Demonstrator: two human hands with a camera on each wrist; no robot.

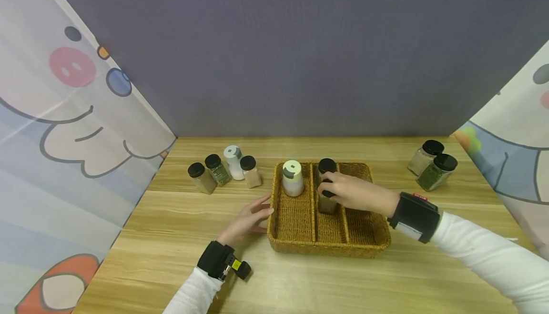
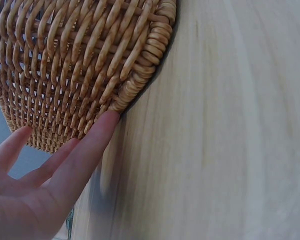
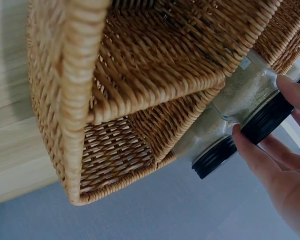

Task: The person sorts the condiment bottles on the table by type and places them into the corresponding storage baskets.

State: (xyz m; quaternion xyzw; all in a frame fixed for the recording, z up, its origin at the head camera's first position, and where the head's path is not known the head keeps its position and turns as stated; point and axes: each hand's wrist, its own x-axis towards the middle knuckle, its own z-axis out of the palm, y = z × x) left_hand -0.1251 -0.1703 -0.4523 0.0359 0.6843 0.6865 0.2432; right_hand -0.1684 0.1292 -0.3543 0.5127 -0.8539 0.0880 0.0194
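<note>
While the right hand (image 1: 353,192) pinches a jar (image 3: 240,92), the left hand (image 1: 245,218) touches the basket (image 1: 330,246)

The jar is in the basket's middle compartment, just in front of the back jar (image 1: 327,165). Right thumb and fingers pinch it by the black lid (image 3: 267,118) alone, so a loose lid could turn or a light pinch could slip, and the jar might drop or tip. Whether its base bears on the basket floor is hidden.

Because the two lids stand close together, a backward nudge could knock the back jar over. The compartment is narrow: a tilted jar could catch on a divider (image 1: 313,218), and the right wrist strap (image 1: 413,216), near the right rim, could snag the weave.

The left hand holds nothing; its fingers lie straight against the basket's left wall. That touch looks light, so the basket could slide on the table (image 1: 184,228) if the jar pushes sideways. The shaker (image 1: 293,183) in the left compartment would then probably rock.
</note>
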